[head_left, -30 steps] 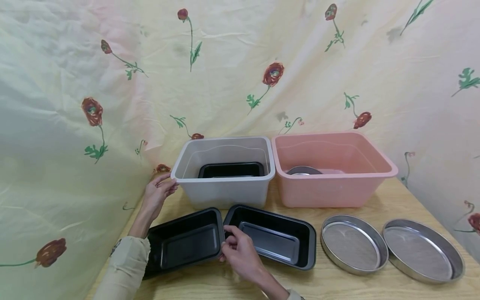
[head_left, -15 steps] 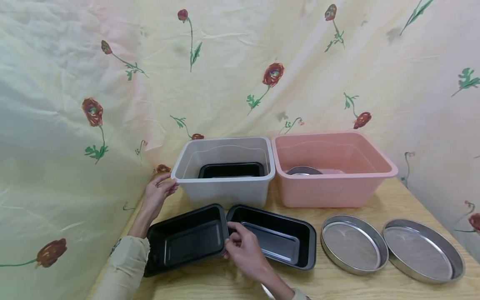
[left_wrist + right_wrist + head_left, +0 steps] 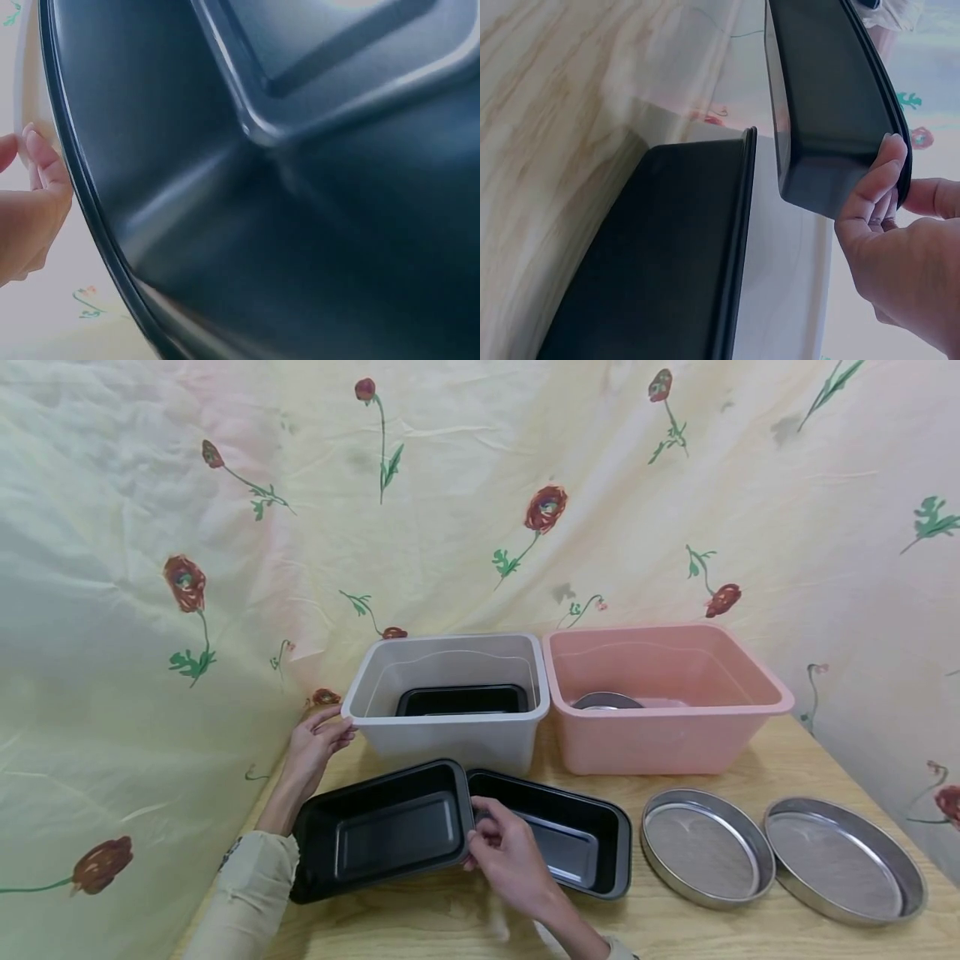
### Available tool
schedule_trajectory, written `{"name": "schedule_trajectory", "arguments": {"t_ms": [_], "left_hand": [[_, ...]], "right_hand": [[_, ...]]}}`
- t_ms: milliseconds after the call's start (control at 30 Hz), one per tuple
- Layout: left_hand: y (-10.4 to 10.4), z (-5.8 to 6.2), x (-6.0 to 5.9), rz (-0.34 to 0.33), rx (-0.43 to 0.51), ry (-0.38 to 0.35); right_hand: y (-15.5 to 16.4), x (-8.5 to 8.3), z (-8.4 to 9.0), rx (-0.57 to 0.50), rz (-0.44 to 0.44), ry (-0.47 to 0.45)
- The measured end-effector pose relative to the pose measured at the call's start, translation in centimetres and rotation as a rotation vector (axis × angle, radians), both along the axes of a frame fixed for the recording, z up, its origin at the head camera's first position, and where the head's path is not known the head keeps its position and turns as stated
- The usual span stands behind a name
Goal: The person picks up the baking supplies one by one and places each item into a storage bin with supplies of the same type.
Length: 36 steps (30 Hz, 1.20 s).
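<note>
A black pan (image 3: 397, 831) in the right hand (image 3: 512, 860), the left hand (image 3: 311, 752) at the grey bin (image 3: 450, 747)

At far left, the left hand has its fingers bent about the front left rim corner of the grey bin, its forearm behind the black pan's left end. That pan slants in front of the bin, its right end clear of the bench (image 3: 675, 935); whether its left end touches wood cannot be told. Inside the bin lies an inner pan (image 3: 465, 700), also black. Next, the right hand pinches the right rim of the black pan between thumb and fingers. Behind that hand, the second pan (image 3: 573, 843) sits upright on the bench, partly covered. Just beside the grey bin stands the pink bin (image 3: 652, 743), containing a metal tin (image 3: 607, 698). Farther right, a smaller round tin (image 3: 708, 850) and a larger round tin (image 3: 843, 860) lie side by side. Floral cloth (image 3: 465, 543) hangs behind everything.
</note>
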<state>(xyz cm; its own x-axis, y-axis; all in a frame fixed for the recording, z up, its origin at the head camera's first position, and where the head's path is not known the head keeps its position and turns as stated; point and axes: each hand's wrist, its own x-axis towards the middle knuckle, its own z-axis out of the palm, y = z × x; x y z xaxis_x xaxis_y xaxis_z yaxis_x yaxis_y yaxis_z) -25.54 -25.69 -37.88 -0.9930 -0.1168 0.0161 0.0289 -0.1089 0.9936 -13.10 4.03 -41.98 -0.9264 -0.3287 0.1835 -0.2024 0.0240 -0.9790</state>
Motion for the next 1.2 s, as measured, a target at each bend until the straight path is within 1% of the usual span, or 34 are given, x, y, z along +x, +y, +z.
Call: {"name": "schedule_trajectory", "arguments": {"t_ms": [167, 467, 667, 967, 1200], "left_hand": [[0.0, 0.0, 0.0, -0.004, 0.015, 0.001], [-0.1, 0.0, 0.1, -0.023, -0.003, 0.020], [0.0, 0.0, -0.1, -0.018, 0.007, 0.025], [0.0, -0.1, -0.2, -0.005, 0.016, 0.026], [0.0, -0.1, -0.2, 0.001, 0.016, 0.016]], "right_hand": [[0.8, 0.0, 0.1, 0.011, -0.006, -0.013], [2.0, -0.1, 0.1, 0.008, -0.018, -0.021], [2.9, -0.2, 0.1, 0.007, -0.035, -0.038], [4.1, -0.1, 0.8, -0.013, -0.118, -0.059], [5.2, -0.1, 1.0, -0.007, -0.191, -0.044]]}}
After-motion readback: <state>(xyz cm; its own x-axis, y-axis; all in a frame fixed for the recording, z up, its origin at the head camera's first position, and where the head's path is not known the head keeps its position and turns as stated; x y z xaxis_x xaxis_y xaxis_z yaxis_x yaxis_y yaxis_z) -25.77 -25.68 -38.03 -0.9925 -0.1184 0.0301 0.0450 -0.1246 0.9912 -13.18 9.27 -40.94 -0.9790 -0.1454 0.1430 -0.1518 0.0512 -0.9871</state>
